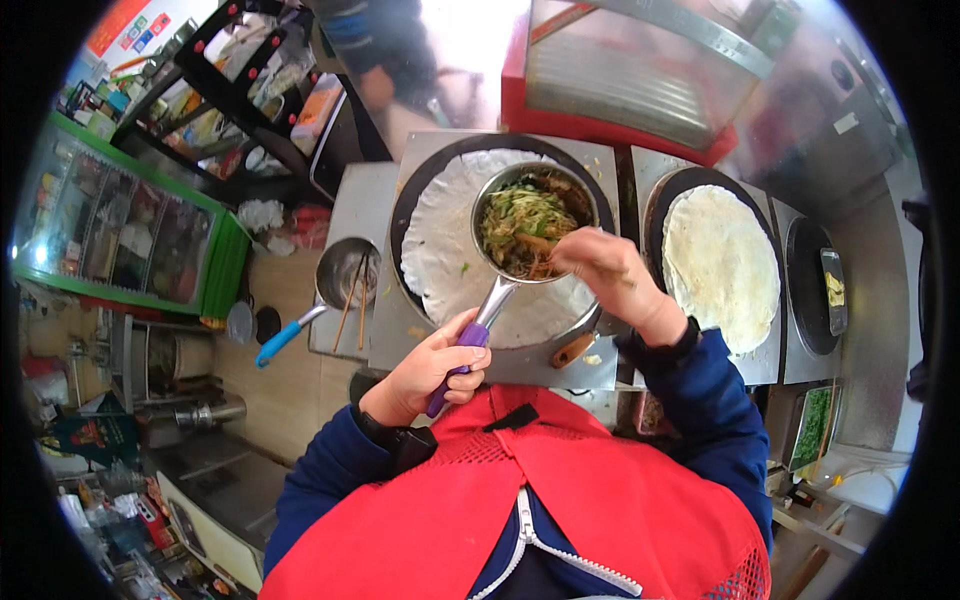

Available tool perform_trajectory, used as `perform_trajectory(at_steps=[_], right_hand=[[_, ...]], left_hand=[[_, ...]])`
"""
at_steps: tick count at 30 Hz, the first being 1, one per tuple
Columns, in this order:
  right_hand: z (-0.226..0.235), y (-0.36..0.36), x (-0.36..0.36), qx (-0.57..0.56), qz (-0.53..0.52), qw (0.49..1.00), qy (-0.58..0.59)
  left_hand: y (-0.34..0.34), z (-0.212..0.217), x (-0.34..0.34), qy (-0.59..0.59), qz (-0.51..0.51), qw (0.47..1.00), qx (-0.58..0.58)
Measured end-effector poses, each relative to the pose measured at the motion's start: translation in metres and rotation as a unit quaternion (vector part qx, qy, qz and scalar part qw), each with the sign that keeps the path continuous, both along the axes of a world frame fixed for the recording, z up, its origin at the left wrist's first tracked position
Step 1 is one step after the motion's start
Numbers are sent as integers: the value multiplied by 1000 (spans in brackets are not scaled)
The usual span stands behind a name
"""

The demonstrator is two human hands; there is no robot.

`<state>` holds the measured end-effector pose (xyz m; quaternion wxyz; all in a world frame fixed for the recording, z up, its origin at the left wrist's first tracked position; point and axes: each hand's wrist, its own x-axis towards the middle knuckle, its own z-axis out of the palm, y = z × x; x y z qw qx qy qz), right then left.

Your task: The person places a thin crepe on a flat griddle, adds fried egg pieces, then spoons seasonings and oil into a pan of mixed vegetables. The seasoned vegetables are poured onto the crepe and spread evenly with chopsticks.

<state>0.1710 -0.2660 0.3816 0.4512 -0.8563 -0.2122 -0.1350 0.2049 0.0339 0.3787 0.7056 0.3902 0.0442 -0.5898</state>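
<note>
1. Left hand (440, 372): closed around the purple handle (472, 345) of a round metal pot, thumb lying along the grip.
2. Pot (477, 222): held over the large flatbread, its mouth facing the camera; whether its base touches the bread cannot be told.
3. Filling (525, 212): shredded green and brown pieces, with some orange strands, inside the pot.
4. Right hand (612, 270): fingers bent and close together at the pot's lower right rim, tips near the filling; whether they grip anything cannot be told.
5. Large flatbread (445, 225): pale, thin and round, spread over the left griddle (418, 175), with a small green scrap on top.
6. Wooden handle (573, 350): at the lower right edge of the left griddle, below the right hand.
7. Second flatbread (720, 265): flat on the middle griddle (657, 215), to the right of the left one.
8. Right griddle (803, 295): dark and round, partly beneath a clear container (834, 268).
9. Saucepan (326, 272): blue-handled, on the pale surface (365, 190) left of the griddles, with chopsticks (348, 310) leaning across its rim.
</note>
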Motion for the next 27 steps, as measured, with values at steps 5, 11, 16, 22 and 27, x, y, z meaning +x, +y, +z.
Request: perform_trajectory(at_steps=[5, 11, 16, 22, 27], right_hand=[[4, -2, -3, -26, 113, 993, 6], [8, -3, -6, -14, 69, 997, 44], [3, -3, 1, -29, -68, 996, 43], [4, 0, 1, -38, -3, 999, -12], [6, 3, 1, -67, 61, 995, -30]], left_hand=[[5, 2, 0, -11, -17, 999, 31], [1, -4, 2, -10, -22, 997, 71], [2, -2, 2, -14, -12, 998, 55], [7, 3, 2, -24, -2, 1000, 20], [7, 5, -2, -24, 3, 998, 49]])
